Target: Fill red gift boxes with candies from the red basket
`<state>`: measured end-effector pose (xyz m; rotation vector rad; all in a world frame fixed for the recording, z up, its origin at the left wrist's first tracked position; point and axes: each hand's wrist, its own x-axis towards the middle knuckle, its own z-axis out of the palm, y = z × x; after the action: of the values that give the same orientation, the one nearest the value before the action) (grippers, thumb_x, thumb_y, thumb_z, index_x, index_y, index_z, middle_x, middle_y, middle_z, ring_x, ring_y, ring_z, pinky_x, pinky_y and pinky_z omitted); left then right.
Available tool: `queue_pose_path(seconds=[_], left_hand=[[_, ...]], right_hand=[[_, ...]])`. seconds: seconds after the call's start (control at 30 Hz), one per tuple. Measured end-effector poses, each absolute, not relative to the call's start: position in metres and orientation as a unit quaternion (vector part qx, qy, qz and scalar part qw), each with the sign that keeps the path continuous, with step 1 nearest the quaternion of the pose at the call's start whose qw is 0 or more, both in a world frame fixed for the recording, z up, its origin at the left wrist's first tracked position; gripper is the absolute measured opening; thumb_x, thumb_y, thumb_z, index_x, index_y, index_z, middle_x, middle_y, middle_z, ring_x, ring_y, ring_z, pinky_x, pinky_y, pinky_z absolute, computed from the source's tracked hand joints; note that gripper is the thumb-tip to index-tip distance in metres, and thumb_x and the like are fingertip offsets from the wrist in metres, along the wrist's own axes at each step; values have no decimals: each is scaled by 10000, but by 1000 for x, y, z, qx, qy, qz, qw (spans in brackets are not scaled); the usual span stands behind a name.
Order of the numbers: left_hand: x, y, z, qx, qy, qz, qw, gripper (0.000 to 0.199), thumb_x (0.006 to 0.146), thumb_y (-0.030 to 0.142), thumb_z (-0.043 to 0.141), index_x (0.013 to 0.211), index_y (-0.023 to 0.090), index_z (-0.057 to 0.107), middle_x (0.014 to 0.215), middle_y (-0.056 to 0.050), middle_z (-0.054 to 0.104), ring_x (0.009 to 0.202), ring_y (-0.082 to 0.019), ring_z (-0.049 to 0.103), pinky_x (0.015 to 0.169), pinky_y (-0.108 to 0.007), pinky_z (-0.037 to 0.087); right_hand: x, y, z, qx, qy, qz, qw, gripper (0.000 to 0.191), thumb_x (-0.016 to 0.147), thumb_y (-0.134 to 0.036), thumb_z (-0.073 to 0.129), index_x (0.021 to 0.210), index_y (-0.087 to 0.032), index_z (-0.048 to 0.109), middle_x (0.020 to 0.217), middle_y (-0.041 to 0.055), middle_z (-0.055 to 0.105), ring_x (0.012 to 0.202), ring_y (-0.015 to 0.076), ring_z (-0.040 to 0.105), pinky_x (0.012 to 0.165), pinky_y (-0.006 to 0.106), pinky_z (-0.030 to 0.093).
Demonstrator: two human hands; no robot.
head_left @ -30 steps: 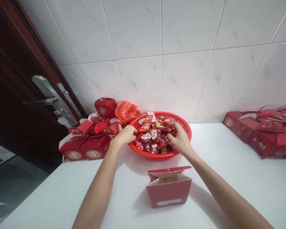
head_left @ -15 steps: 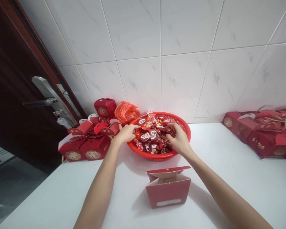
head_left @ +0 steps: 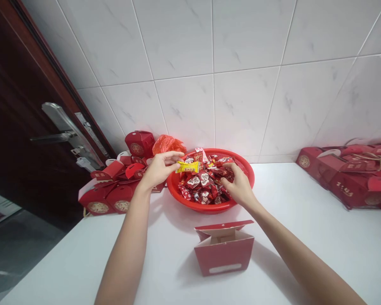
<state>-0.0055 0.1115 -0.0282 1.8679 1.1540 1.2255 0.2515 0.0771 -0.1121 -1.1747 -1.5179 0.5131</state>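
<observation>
On my feed, basket [head_left: 206, 207] sits mid-frame on the worktop [head_left: 282, 203], sweets [head_left: 206, 180] in it. Carton [head_left: 224, 256] before it, lower centre. Stacked boxes [head_left: 123, 190] left of basket; bag [head_left: 167, 144] at its rear left. More boxes [head_left: 352, 178], right edge. Wall [head_left: 184, 42] behind; door [head_left: 19, 106] upper left.

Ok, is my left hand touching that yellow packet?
Touching: the head view shows your left hand holding the yellow packet by its left end.
</observation>
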Motion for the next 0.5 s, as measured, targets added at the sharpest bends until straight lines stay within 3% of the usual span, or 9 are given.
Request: queue_pose_path(seconds=[0.5], left_hand=[[12, 110, -36, 677, 416, 489, 361, 445, 572, 366, 886, 955, 166, 781, 1043, -110, 792, 1046, -292, 718, 1000, -467, 553]], right_hand=[[246, 72, -107, -519, -657, 166, 521, 298, 751, -169, 562, 1040, -211, 620, 1153, 118, 690, 1121, 325, 609, 981, 530, 480]])
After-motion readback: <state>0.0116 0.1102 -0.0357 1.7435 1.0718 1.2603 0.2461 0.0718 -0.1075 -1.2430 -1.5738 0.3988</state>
